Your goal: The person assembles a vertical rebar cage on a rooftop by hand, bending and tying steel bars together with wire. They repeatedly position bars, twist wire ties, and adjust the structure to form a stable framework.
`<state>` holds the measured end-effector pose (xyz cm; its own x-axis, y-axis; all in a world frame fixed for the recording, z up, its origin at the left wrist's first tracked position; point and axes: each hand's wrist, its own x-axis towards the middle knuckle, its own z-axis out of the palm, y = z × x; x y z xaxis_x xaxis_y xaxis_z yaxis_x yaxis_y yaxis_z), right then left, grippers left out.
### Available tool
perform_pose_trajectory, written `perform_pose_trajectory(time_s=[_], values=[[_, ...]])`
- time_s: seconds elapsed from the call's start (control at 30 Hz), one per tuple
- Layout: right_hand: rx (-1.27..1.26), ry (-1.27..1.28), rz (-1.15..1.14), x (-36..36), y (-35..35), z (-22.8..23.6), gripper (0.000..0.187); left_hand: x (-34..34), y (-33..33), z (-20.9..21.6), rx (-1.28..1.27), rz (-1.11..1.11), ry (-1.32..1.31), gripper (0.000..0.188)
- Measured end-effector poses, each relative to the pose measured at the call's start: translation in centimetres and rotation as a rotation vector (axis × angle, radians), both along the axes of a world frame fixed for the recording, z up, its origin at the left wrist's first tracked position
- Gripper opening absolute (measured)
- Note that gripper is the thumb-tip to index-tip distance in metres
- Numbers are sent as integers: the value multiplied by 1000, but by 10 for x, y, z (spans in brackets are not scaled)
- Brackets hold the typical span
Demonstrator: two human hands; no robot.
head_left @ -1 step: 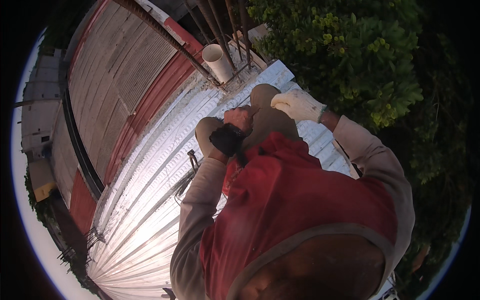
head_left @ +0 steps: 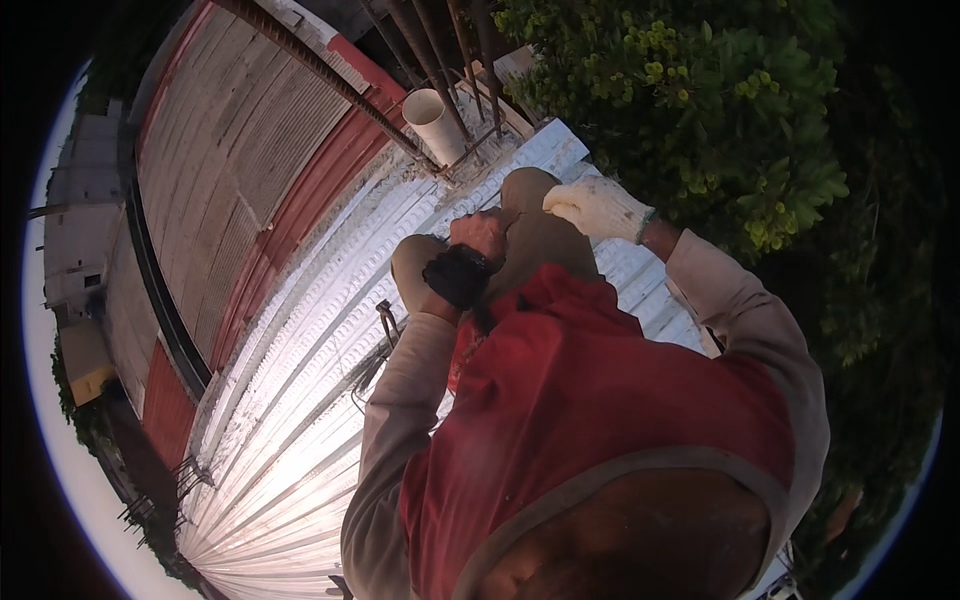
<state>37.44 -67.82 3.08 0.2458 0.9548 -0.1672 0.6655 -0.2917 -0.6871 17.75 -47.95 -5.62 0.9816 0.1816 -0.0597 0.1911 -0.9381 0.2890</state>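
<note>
My left hand is bare, with a black wrap around its wrist. Its fingers are curled closed over my lap, between my bent knees; a thin dark sliver shows by the fingertips, too small to name. On the right, a white knit work glove covers my right hand. That hand is closed in a pinch beside my right knee, and whatever lies between its fingers is hidden. Tan trousers cover my legs.
I am low over a ribbed, silvery metal deck. A white pipe stands at the far edge near rusty rebar. Wire ties and a bent metal hook lie to my left. Leafy branches crowd the right edge.
</note>
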Motion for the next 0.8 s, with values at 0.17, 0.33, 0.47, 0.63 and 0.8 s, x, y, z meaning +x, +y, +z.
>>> perform_pose_trajectory(time_s=[0.17,0.33,0.47,0.63,0.8], values=[[-55,-151,-39,38,-3,2,26,40,2,5,-181,111,-17,30],[-87,-275,-350,151,15,-46,27,113,33,-41,-693,506,-270,41],[-31,-353,-329,217,50,-79,26,148,47,-67,-677,657,-318,50],[34,-280,-101,242,106,-113,26,183,43,-84,-275,546,-463,61],[73,-239,11,255,143,-138,26,211,51,-72,-356,772,-4,54]])
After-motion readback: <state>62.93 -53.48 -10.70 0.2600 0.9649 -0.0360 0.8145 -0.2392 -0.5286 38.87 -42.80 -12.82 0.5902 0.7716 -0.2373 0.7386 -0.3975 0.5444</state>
